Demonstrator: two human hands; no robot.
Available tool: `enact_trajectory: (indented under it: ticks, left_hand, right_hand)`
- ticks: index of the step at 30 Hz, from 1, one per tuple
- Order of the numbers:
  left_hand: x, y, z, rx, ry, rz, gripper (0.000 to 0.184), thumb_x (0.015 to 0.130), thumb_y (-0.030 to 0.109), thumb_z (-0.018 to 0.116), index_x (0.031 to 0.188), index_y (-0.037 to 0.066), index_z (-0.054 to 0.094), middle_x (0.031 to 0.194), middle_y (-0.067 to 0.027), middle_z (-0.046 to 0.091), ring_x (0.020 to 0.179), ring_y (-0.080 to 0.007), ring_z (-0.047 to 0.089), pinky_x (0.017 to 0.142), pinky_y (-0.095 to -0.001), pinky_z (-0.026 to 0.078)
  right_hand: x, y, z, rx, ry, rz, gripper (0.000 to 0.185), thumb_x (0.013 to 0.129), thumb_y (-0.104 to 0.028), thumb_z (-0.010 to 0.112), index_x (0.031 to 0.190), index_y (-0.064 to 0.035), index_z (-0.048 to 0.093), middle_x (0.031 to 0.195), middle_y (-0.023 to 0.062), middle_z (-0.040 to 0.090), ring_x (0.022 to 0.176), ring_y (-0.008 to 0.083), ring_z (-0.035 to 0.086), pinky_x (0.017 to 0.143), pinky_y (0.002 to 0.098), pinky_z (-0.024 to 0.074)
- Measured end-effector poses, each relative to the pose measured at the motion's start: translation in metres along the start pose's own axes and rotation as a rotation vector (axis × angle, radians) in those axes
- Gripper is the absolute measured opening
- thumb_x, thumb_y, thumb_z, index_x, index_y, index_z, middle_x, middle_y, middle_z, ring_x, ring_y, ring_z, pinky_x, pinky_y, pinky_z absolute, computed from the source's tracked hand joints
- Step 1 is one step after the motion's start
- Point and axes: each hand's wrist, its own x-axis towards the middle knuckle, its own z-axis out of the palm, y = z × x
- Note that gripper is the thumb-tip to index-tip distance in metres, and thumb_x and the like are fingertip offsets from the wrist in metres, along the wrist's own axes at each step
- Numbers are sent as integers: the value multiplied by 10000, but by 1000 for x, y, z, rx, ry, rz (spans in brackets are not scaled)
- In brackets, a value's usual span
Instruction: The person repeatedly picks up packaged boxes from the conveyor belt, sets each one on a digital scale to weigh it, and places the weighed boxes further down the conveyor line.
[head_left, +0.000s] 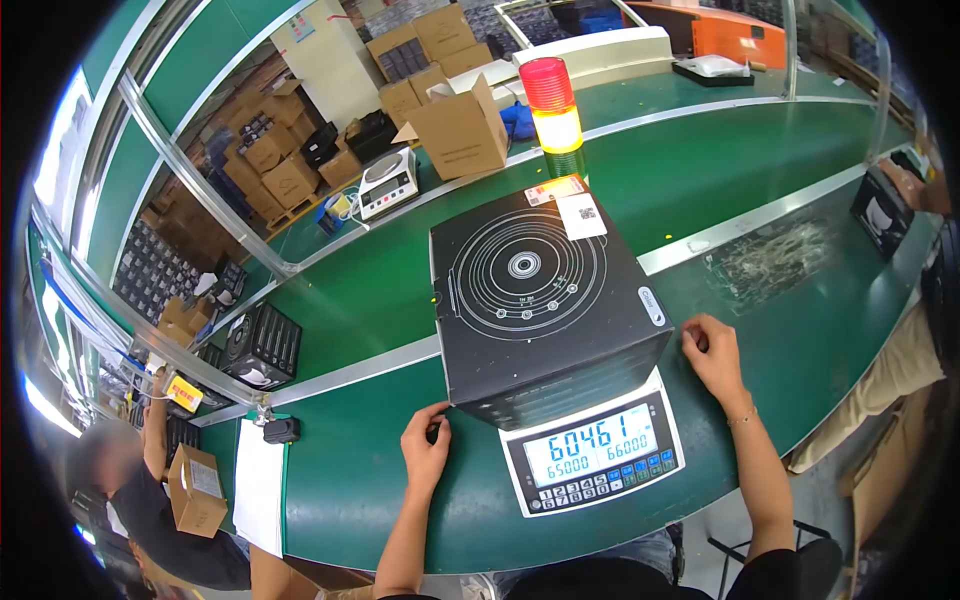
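Big black box [520, 350] with rings on top, set on the scale [592, 452] near the front edge of the tabletop [340, 490], hiding the scale's plate. Numbers 60461, 65000 and 66000 easy to read, but small print on the white sticker [583, 216] too tiny. Left hand [426, 445] by the box's front left corner, right hand [714, 355] off its right side, both half curled, palms hidden: cannot tell if holding anything.

Single head-worn camera, near above workbench [340, 460], facing forward, down.
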Motion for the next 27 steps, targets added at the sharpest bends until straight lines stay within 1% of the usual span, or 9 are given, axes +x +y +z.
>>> enact_trajectory:
  ticks: [4,5,8,14,15,20,22,24,27]
  left_hand:
    - [-1,4,-1,-4,6,17,246,772,-2,546,1005,23,620,931,-94,631,802,-153,613,738,-264,470]
    - [-1,4,0,-14,14,22,246,773,-1,545,1005,23,620,929,-95,630,806,-154,613,738,-265,471]
    - [-1,1,2,-23,31,47,231,773,-5,546,987,24,626,912,-92,633,792,-155,613,735,-270,476]
    - [-6,36,-3,-499,-44,79,402,852,79,492,1247,6,476,1265,-130,494,1147,-243,494,939,-331,396]
    - [-4,60,-8,-526,-140,197,536,906,237,417,1350,-39,297,1396,-164,327,1276,-284,343,1014,-359,305]
    - [2,153,-6,-582,-253,295,752,892,496,264,1356,-93,209,1365,-190,353,1264,-287,351,1030,-381,276]
    - [6,177,1,-561,-301,337,757,892,495,263,1357,-99,193,1380,-205,329,1271,-291,341,1037,-367,261]
    - [15,199,9,-306,-356,638,698,896,370,408,1367,-82,160,1378,-293,267,1271,-369,323,1020,-342,287]
    - [17,229,43,-299,-487,721,671,891,346,447,1338,-96,214,1338,-347,266,1244,-430,310,1023,-368,283]
  right_hand:
    - [6,-7,-2,543,7,225,229,825,-188,576,1024,-74,584,842,14,551,630,79,444,530,220,382]
    - [9,-29,-13,623,-109,303,330,867,-227,523,1168,-93,509,1012,26,535,704,82,475,607,232,397]
    - [19,-68,-25,883,-184,195,444,870,-283,494,1267,-98,425,1141,72,503,858,116,521,737,258,399]
    - [0,-124,-36,782,-123,-113,732,798,-413,544,1386,-95,246,1307,154,399,1141,237,455,952,364,324]
    - [-8,-131,-37,735,-137,-142,787,778,-412,556,1397,-72,209,1321,172,378,1185,267,419,1003,396,278]
    - [-37,-154,-32,700,-161,-259,796,763,-163,558,1403,-16,107,1405,222,219,1309,309,228,1082,408,135]
    - [-37,-153,-21,824,-11,-186,830,758,-175,552,1404,-19,54,1436,204,113,1340,290,126,1087,394,87]
    - [-35,-138,-13,954,214,-119,853,757,-205,548,1399,-24,18,1444,187,51,1351,272,52,1087,378,51]
    - [-38,-123,-15,1079,615,-95,741,775,-241,537,1367,-33,143,1380,135,200,1291,236,207,1068,379,155]
